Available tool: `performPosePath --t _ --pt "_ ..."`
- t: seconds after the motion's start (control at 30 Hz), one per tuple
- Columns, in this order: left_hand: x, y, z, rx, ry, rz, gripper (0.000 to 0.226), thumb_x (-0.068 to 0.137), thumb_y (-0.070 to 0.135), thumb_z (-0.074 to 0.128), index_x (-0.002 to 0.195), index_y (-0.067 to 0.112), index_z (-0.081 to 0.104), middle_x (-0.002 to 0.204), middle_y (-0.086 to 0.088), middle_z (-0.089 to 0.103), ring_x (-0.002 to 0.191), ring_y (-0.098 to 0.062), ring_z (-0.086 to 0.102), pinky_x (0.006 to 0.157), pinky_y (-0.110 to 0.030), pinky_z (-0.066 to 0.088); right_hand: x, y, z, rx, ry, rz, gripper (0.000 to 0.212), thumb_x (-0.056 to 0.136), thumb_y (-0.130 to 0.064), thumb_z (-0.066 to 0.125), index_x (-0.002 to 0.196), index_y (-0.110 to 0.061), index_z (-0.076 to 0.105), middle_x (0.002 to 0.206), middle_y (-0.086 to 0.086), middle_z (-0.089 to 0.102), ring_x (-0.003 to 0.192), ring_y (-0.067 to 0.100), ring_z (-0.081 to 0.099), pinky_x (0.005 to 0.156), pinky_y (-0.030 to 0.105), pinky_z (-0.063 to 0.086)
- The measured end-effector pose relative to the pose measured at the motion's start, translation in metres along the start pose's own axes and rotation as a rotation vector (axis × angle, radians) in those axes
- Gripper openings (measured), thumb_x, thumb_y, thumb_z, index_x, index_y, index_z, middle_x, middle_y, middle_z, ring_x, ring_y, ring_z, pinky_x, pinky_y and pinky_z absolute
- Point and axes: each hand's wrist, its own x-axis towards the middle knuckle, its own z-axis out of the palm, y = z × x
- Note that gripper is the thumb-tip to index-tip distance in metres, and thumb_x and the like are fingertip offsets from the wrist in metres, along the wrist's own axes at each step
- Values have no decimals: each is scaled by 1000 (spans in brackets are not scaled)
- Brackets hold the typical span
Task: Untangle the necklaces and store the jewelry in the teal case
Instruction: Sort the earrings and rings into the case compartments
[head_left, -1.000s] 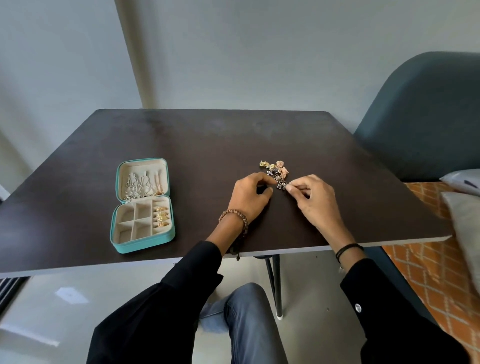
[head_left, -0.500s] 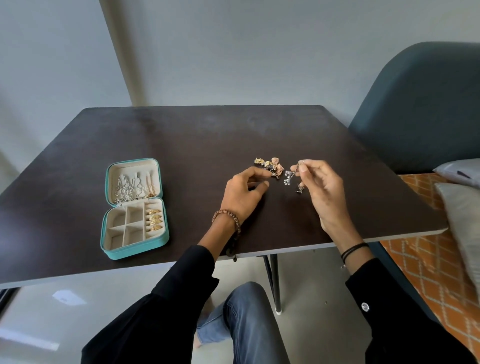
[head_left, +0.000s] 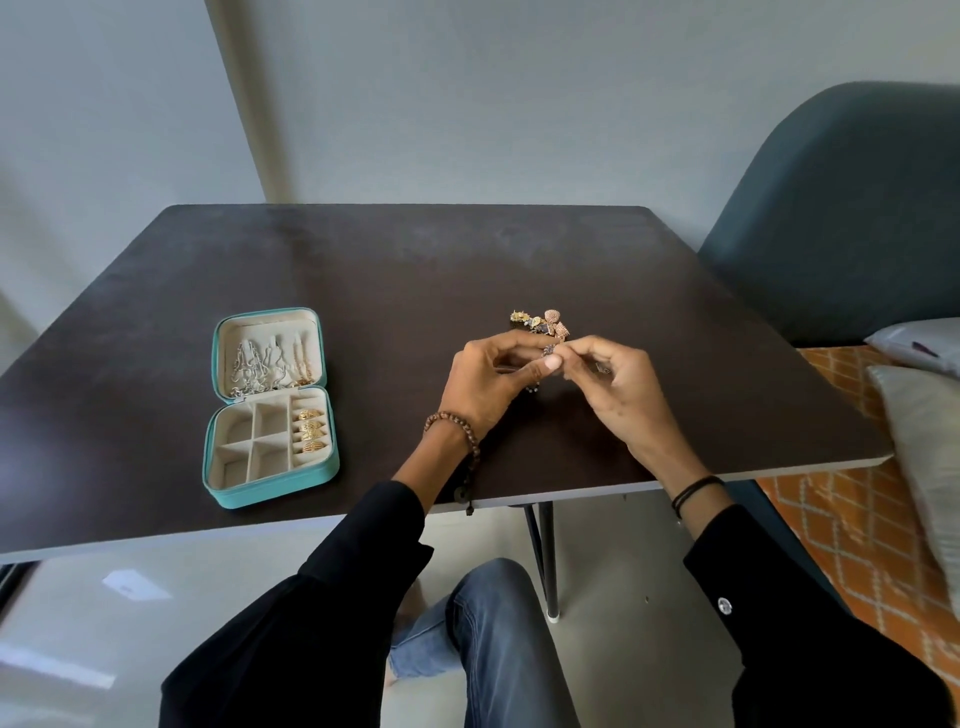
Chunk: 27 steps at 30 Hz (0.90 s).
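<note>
The teal case (head_left: 236, 495) lies open on the left of the dark table (head_left: 395, 270). Silver chains hang in its lid, and three gold rings (head_left: 310, 429) sit in its right slot. A small pile of gold and pink jewelry (head_left: 543, 322) lies on the table just beyond my hands. My left hand (head_left: 485, 384) and my right hand (head_left: 621, 387) meet fingertip to fingertip above the table. Both pinch one small silver piece (head_left: 551, 352) between them. A bit of it dangles below my left thumb.
A teal upholstered chair (head_left: 841, 208) stands at the right behind the table. Grey cushions (head_left: 930, 436) lie at the far right over an orange patterned rug (head_left: 857, 540). A table leg (head_left: 543, 561) stands beside my knee. A grey wall rises behind.
My right hand had lifted the silver piece off the pile to the right. Now both hands have come together and my left hand has taken hold of it too.
</note>
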Motion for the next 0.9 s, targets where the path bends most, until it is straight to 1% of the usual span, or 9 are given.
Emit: performPosePath --t 0.13,0.23,0.3,0.43,0.57,0.63,0.7,0.8,0.9 --pt "-2 -1 -1 -21 61 -37 18 84 21 79 101 18 77 85 3 77 84 -11 74 81 -26 59 -3 -1 2 -41 29 14 16 100 -35 64 101 -24 76 93 -7 75 87 20 70 84 49 58" --pt "0 -2 -5 -42 191 -95 12 86 24 78 97 20 76 82 5 75 80 -6 72 80 -22 57 -6 -5 1 -103 276 24 8 95 -22 71 101 -20 75 95 -11 75 90 2 67 81 22 55" --pt "3 -4 -11 -52 262 -127 11 87 24 76 97 20 74 85 5 74 81 -4 71 81 -22 56 -7 -4 -1 -155 384 41 7 92 -17 71 98 -19 73 92 -13 72 84 -2 64 74 17 52" --pt "7 -7 -20 -21 293 -159 9 89 25 74 97 22 71 92 3 76 91 -7 72 91 -30 57 -5 5 0 -264 299 144 8 86 -23 70 91 -28 72 87 -13 71 82 6 66 71 29 54" --pt "10 -11 -21 -44 287 -163 10 89 27 73 98 23 69 94 2 76 94 -9 72 93 -36 57 0 8 1 -288 227 127 11 86 -12 70 90 -22 74 89 -9 72 81 -1 65 67 8 43" --pt "10 -11 -21 -54 288 -164 9 89 28 72 97 24 69 95 2 76 95 -10 71 94 -37 56 5 10 2 -317 202 125 13 86 -9 70 91 -20 75 93 -9 72 82 -6 64 66 3 41" --pt "10 -12 -21 -64 298 -171 8 90 28 72 96 25 68 96 2 76 96 -9 71 95 -36 55 11 13 3 -345 183 118 12 86 -11 71 92 -21 75 96 -10 71 84 -2 65 70 6 42" --pt "9 -12 -20 -73 301 -167 7 90 29 71 96 27 67 96 3 76 97 -7 71 96 -36 55 22 16 8 -444 189 40 10 86 -14 72 92 -22 72 98 -7 68 84 11 62 76 23 46" --pt "9 -12 -20 -80 300 -167 9 90 28 71 97 25 67 96 3 76 97 -8 71 96 -36 55 35 19 15 -549 208 -44 8 88 -22 72 96 -21 70 101 -5 66 95 17 56 79 26 42"
